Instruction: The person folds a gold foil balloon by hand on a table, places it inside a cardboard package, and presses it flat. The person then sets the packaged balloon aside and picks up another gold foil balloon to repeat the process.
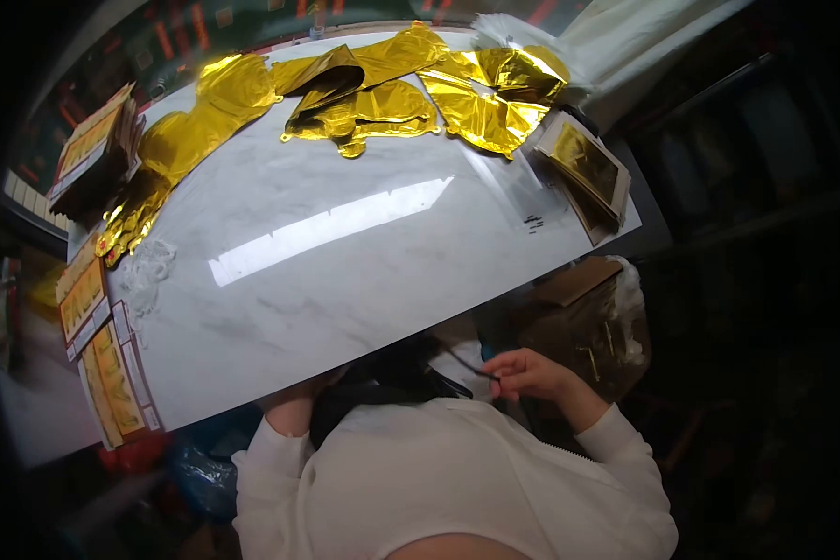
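Observation:
My right hand [530, 373] is closed in a pinch on a thin dark strap [467, 361], just off the table's near edge. The strap runs toward a black bag-like item [397, 373] on my lap, partly under the table. My left hand [315, 387] is at the left side of that black item, near the table edge. Its fingers are hidden, so its grip does not show. Gold foil balloons [364, 107] lie flat and folded along the far side of the white table [345, 308].
Stacks of printed packets stand at the far left [98, 154], near left [117, 373] and right [588, 168]. Clear crumpled plastic [149, 271] lies by the left packets. Below the table's right side stands a cardboard box [574, 322] with a plastic liner. A blue plastic bag [205, 481] sits below left.

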Demonstrator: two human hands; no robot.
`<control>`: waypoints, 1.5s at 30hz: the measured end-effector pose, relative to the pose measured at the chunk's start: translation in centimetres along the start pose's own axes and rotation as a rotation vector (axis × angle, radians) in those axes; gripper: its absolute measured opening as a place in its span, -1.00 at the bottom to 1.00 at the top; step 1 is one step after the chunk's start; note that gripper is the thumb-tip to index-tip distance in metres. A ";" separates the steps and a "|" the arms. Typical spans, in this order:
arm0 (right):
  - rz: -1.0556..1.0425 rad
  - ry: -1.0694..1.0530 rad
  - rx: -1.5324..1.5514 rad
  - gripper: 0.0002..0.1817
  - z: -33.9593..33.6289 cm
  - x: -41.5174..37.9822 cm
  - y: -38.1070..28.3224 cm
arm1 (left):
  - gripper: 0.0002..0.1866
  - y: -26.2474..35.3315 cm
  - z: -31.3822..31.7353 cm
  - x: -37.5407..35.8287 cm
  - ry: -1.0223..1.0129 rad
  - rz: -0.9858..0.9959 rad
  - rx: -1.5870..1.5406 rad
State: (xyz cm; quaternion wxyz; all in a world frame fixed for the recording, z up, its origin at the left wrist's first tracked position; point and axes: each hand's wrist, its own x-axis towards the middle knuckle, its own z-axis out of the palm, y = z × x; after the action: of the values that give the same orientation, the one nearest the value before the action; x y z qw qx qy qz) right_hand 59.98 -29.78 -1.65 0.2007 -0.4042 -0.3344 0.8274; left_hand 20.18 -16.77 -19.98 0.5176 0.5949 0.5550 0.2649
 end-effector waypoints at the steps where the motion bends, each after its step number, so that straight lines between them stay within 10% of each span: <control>1: -0.031 0.061 0.142 -0.50 0.1 0.3 0.2 | -0.57 0.3 0.3 0.3 -0.009 -0.036 -0.062; 9: 0.064 0.411 0.272 -0.62 -0.4 4.1 1.7 | -0.56 1.9 3.5 0.4 -0.046 -0.351 -0.571; 19: 0.128 0.307 0.216 -0.89 -5.3 12.4 1.5 | -0.54 0.4 3.8 -3.3 -0.105 -0.707 -1.177; 22: 0.193 0.272 0.354 -0.81 -7.3 13.4 2.5 | -0.62 7.9 2.9 -6.2 -0.258 -0.309 -0.783; 30: 0.019 0.340 0.147 -0.80 -5.0 12.9 -0.2 | -0.80 12.2 2.1 -8.2 -0.385 0.024 -0.355; 39: 0.157 0.279 0.347 -0.70 -4.5 12.4 -2.1 | -0.60 13.7 2.7 -7.5 -0.109 -0.176 -0.513; 45: -0.090 0.280 -0.103 -0.67 -1.0 10.8 -2.9 | -0.44 13.8 3.0 -6.8 -0.088 -0.138 -0.275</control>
State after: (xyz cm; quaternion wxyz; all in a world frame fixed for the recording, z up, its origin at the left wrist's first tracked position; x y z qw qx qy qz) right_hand 54.56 -20.84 -5.80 0.2611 -0.5098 -0.3632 0.7349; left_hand 26.53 -22.02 -6.61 0.6350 0.4898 0.5298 0.2760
